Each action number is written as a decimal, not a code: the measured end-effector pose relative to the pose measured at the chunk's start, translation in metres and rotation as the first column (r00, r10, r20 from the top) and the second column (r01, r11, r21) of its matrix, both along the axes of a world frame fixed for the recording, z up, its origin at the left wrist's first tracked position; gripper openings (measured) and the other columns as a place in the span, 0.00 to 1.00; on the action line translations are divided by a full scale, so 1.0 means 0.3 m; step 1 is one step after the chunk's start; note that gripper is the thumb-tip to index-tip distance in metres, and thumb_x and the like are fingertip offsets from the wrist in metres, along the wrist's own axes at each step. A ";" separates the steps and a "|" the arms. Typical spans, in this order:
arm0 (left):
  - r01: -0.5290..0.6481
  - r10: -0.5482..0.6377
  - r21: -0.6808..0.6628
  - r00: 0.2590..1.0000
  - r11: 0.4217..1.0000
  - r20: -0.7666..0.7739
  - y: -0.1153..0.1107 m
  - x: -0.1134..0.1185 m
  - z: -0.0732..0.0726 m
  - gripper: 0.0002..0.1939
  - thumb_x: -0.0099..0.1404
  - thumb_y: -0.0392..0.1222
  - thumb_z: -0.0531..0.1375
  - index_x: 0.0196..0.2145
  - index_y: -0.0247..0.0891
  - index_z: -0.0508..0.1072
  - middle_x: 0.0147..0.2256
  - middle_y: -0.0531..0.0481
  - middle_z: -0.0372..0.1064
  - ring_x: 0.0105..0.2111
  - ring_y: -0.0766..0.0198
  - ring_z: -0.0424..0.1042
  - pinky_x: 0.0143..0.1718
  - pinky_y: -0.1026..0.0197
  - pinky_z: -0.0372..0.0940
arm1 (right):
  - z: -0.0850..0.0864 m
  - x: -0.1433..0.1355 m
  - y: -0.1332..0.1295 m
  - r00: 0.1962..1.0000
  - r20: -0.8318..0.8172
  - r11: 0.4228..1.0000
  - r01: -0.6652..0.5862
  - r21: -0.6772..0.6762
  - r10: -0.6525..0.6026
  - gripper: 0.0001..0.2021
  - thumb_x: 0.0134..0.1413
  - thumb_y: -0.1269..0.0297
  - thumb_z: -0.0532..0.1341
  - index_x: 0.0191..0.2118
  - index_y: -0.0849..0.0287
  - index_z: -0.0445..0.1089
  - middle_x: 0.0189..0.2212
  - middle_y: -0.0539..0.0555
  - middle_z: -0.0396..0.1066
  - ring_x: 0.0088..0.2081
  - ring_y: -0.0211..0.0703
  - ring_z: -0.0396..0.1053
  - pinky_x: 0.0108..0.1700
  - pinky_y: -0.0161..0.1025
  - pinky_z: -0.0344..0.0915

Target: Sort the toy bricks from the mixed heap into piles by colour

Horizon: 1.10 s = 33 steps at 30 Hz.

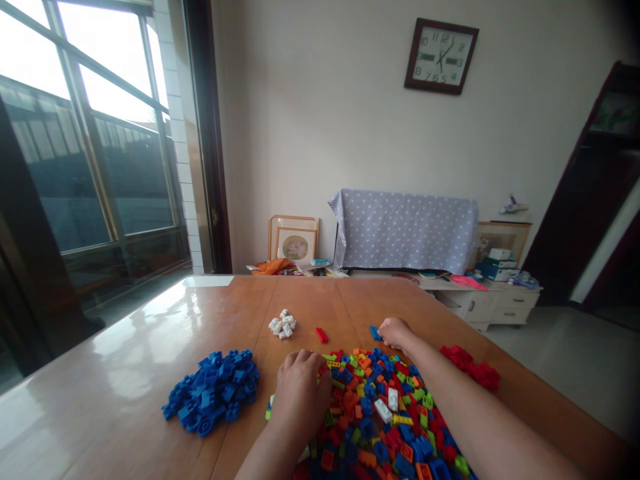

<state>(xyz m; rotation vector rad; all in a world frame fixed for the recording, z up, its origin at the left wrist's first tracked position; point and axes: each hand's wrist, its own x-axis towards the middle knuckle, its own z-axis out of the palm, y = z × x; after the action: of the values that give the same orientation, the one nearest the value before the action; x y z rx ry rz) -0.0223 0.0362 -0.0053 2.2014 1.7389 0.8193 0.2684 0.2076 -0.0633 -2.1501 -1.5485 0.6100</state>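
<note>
A mixed pile of toy building bricks (360,407) in blue, red, orange, green, yellow and white spreads over the near part of the table. Over its left edge is my left hand (303,387), fingers curled downward; the fingertips and anything in them are hidden. Beyond the far edge of the pile, my right hand (397,333) is closed, its fingertips at a small blue brick (375,333) on the tabletop. A single red brick (321,335) lies between the hands, farther out than the left one.
On the wooden table (150,360), a heap of blue bricks (215,390) sits left, a small white cluster (283,325) farther back, and red bricks (470,367) to the right beside my forearm. A low white cabinet (493,308) stands past the table's far edge.
</note>
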 end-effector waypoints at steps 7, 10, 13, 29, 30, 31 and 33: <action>0.007 -0.008 0.024 1.000 1.000 0.019 0.012 -0.003 -0.026 0.10 0.67 0.43 0.56 0.40 0.44 0.77 0.42 0.46 0.72 0.49 0.53 0.66 0.49 0.56 0.59 | 0.027 -0.026 0.000 0.984 0.159 0.997 -0.081 0.009 0.078 0.18 0.53 0.52 0.63 0.19 0.59 0.69 0.17 0.54 0.71 0.22 0.40 0.69 0.24 0.34 0.56; 0.004 -0.004 0.026 1.000 1.000 0.021 0.013 -0.002 -0.022 0.10 0.67 0.43 0.55 0.40 0.44 0.77 0.42 0.46 0.72 0.49 0.53 0.66 0.49 0.56 0.59 | 0.043 -0.041 0.009 0.966 0.246 0.996 -0.091 0.021 0.083 0.15 0.45 0.57 0.67 0.17 0.59 0.68 0.19 0.55 0.71 0.26 0.43 0.71 0.26 0.35 0.55; 0.002 -0.002 0.027 1.000 1.000 0.023 0.013 -0.004 -0.017 0.10 0.67 0.44 0.55 0.40 0.44 0.77 0.42 0.46 0.72 0.49 0.52 0.66 0.48 0.56 0.59 | 0.057 -0.049 0.011 0.955 0.282 0.995 -0.102 0.008 0.095 0.11 0.42 0.62 0.67 0.17 0.59 0.69 0.19 0.55 0.71 0.28 0.44 0.72 0.27 0.35 0.55; -0.008 0.008 0.012 1.000 1.000 -0.004 0.011 -0.011 -0.017 0.11 0.67 0.44 0.55 0.41 0.45 0.77 0.43 0.47 0.73 0.49 0.51 0.67 0.48 0.55 0.58 | 0.162 -0.023 -0.122 0.989 0.055 0.985 -0.139 0.106 0.134 0.10 0.50 0.58 0.63 0.25 0.59 0.71 0.16 0.49 0.67 0.20 0.36 0.63 0.23 0.32 0.51; -0.010 0.010 0.009 1.000 1.000 -0.011 0.012 -0.011 -0.017 0.11 0.67 0.44 0.54 0.41 0.45 0.77 0.43 0.47 0.73 0.49 0.51 0.67 0.48 0.55 0.58 | 0.164 -0.017 -0.139 0.989 0.033 0.982 -0.146 0.119 0.143 0.10 0.51 0.58 0.62 0.27 0.59 0.72 0.17 0.49 0.68 0.20 0.36 0.63 0.23 0.32 0.51; -0.015 0.015 0.007 1.000 1.000 -0.019 0.013 -0.012 -0.018 0.11 0.68 0.44 0.54 0.41 0.45 0.77 0.43 0.47 0.73 0.49 0.51 0.67 0.47 0.55 0.58 | 0.164 -0.011 -0.157 0.988 0.012 0.979 -0.157 0.132 0.156 0.10 0.53 0.58 0.61 0.29 0.59 0.72 0.19 0.49 0.69 0.21 0.36 0.64 0.23 0.31 0.52; -0.029 0.029 -0.002 0.999 1.000 -0.035 0.015 -0.015 -0.017 0.12 0.67 0.43 0.54 0.41 0.45 0.76 0.43 0.47 0.74 0.48 0.51 0.68 0.47 0.55 0.58 | 0.165 -0.006 -0.199 0.979 -0.022 0.968 -0.197 0.156 0.203 0.11 0.55 0.58 0.59 0.33 0.60 0.73 0.23 0.50 0.72 0.23 0.36 0.67 0.24 0.31 0.56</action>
<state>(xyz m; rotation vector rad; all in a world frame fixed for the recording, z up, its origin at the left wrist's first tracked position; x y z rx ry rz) -0.0267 0.0407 -0.0106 2.2069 1.7908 0.7887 0.2666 0.1480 -0.0139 -1.8743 -1.7458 0.5718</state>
